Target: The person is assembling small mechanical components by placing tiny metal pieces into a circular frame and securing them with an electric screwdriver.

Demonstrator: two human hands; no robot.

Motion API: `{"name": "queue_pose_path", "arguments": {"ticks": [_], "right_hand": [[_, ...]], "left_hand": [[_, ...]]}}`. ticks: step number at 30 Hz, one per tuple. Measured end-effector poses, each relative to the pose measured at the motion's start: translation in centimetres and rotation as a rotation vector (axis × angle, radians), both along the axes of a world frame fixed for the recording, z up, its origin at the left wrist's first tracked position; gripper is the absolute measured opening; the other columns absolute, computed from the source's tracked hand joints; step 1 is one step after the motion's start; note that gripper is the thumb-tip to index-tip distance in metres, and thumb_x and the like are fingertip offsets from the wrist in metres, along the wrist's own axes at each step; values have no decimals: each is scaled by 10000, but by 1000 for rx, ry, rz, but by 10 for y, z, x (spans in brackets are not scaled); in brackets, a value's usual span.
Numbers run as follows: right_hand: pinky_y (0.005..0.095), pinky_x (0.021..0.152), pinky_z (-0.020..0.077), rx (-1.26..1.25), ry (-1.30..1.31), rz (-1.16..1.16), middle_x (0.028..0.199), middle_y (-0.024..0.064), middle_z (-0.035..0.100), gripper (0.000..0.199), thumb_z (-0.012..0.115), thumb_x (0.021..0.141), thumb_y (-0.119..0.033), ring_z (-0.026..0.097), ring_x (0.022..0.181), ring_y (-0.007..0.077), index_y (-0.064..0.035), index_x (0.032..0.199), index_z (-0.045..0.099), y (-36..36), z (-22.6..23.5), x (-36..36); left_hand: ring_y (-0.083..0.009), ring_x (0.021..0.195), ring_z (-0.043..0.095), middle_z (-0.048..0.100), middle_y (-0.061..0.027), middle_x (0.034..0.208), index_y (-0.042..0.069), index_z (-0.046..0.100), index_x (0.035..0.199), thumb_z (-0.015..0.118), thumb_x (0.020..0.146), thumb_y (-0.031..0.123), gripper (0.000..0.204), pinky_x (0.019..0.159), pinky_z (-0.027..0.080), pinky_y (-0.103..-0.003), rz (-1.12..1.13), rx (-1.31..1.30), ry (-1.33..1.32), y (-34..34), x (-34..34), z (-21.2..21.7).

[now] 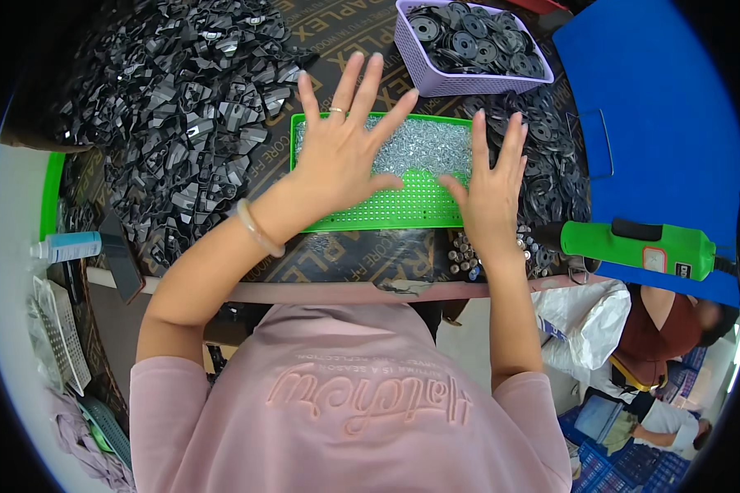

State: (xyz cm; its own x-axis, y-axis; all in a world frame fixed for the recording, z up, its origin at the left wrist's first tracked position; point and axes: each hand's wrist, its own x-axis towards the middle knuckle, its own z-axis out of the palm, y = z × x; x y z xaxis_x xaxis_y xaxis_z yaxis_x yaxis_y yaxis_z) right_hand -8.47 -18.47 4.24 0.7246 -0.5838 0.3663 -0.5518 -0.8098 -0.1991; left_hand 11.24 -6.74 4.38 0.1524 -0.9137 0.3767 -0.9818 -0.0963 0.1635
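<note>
Both hands flat, fingers spread, grasping nothing: left hand (341, 156) and right hand (492, 193) press on green perforated tray (386, 215), centre bench, spreading small screws (423, 148). Next likely: sweeping screws into near, unfilled holes.

Left hand (343, 160) flat, fingers spread wide, right hand (493, 193) flat beside it, palms down

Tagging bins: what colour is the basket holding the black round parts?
Light purple basket, best seen in the head view, top centre.
</note>
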Motion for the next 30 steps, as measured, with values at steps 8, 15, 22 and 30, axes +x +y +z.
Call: {"name": "queue_pose_path", "arguments": {"ticks": [8,15,22,30], "right_hand": [[611,1122,295,177,-28,17,1583,346,70,963,775,815,-111,187,1445,546,-165,1587,201,-1,-2,-9],[498,1105,380,250,-60,-87,1577,358,73,1047,816,757,-92,258,1414,547,-180,1590,187,-3,5,-12],[459,980,496,317,-129,-161,1616,283,55,941,714,808,40,356,1372,515,-201,1578,232,11,15,-14],[459,995,491,79,87,-183,1610,275,101,832,602,810,96,313,1414,489,-128,1549,293,14,7,-8]], "left_hand": [[-470,1508,-3,14,-281,1626,260,235,1586,777,706,578,1081,1028,122,-813,-14,45,-35,4,4,13],[-487,1501,23,78,-321,1601,142,471,1434,807,702,515,888,1061,117,-785,-84,60,110,21,-14,22],[-488,1340,363,364,-274,1480,55,692,984,817,693,152,330,1070,372,-529,-290,-106,359,39,-55,2],[-314,948,559,605,-100,1039,69,685,898,760,707,78,205,812,450,-419,-276,-214,320,43,-63,-20]]}}
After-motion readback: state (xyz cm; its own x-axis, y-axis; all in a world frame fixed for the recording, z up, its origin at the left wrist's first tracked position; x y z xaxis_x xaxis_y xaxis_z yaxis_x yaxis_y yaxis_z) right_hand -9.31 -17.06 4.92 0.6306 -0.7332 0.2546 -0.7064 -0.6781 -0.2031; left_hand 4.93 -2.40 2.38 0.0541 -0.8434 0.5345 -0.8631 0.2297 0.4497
